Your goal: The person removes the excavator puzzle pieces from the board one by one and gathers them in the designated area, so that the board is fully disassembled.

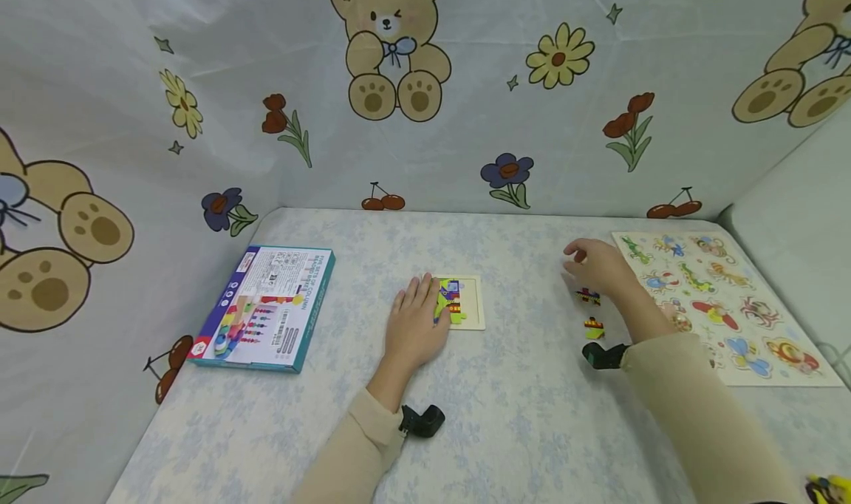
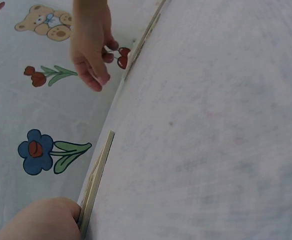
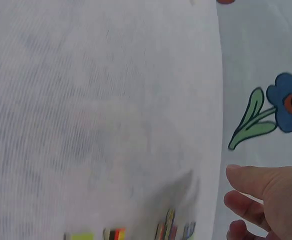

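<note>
My left hand lies with its fingers straight over the left part of a small wooden jigsaw board, covering some of its colourful pieces. In the left wrist view, the edge of the board shows beside the thumb. Over to the right, my right hand hovers over the table with fingers loosely bent and nothing seen between them. Just below it are a dark multicoloured puzzle piece and a yellow-green and red one. The right wrist view shows loose pieces at its lower edge.
A flat boxed toy set lies at the left of the table. To the right is a large sheet with insect pictures, partly under the right forearm. A yellow and black item sits at the lower right corner. A bear-print cloth hangs behind.
</note>
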A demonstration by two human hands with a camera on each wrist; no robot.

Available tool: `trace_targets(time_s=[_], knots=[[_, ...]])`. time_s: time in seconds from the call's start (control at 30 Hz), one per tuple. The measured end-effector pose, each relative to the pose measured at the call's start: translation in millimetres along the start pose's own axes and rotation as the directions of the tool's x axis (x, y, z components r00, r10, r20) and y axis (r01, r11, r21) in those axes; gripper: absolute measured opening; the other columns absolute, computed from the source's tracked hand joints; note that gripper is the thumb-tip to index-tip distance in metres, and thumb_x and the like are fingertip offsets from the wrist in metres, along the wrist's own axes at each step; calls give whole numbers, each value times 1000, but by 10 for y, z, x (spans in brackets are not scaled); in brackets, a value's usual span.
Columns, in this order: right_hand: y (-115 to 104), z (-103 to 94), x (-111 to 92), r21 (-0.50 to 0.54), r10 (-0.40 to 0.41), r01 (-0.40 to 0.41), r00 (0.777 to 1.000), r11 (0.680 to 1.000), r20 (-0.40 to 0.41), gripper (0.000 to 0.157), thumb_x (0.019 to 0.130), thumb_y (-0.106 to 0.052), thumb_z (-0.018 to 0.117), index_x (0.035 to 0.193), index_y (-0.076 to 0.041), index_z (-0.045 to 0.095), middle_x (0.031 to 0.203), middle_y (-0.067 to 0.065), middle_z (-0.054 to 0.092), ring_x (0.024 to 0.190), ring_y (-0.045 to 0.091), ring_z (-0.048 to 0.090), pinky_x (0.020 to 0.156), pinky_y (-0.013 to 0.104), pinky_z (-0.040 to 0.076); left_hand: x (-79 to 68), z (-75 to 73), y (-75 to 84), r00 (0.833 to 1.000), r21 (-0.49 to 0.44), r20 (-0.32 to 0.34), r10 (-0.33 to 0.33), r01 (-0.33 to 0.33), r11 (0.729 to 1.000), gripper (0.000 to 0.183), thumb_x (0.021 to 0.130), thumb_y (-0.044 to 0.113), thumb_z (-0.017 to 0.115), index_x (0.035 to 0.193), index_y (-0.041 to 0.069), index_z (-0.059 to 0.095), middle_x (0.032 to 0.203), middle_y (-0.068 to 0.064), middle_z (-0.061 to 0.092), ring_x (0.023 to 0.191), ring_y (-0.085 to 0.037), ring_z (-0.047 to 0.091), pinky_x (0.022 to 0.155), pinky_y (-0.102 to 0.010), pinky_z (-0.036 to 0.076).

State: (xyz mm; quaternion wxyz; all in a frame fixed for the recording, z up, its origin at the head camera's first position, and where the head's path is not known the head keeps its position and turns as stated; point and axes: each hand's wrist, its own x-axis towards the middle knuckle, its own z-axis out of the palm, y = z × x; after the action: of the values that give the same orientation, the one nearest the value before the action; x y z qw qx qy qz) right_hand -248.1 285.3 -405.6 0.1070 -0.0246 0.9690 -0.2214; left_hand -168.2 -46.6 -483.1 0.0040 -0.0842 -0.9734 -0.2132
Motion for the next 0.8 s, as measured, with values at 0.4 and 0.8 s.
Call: trace_targets(time_s=[0.4, 0.8], knots=[[-905, 475, -17, 62, -152, 152, 988, 986, -8, 30, 96, -23, 65, 124, -11, 64, 111, 11, 62, 98, 27, 55, 82, 41, 49, 15, 3, 0, 1000, -7, 6, -18, 18, 1000, 69, 102, 49, 34, 160, 17, 16, 168, 3, 10, 156, -19, 3, 128, -43, 6], [-1285, 936, 8, 84, -214, 211, 976, 974, 32, 23, 93, -27, 68, 109, -11, 70, 98, 6, 61, 86, 20, 54, 74, 33, 46, 20, -7, -9, 1000, 7, -2, -9, 9, 1000, 69, 101, 49, 35, 159, 16, 21, 168, 2, 14, 156, -20, 7, 128, -43, 8]])
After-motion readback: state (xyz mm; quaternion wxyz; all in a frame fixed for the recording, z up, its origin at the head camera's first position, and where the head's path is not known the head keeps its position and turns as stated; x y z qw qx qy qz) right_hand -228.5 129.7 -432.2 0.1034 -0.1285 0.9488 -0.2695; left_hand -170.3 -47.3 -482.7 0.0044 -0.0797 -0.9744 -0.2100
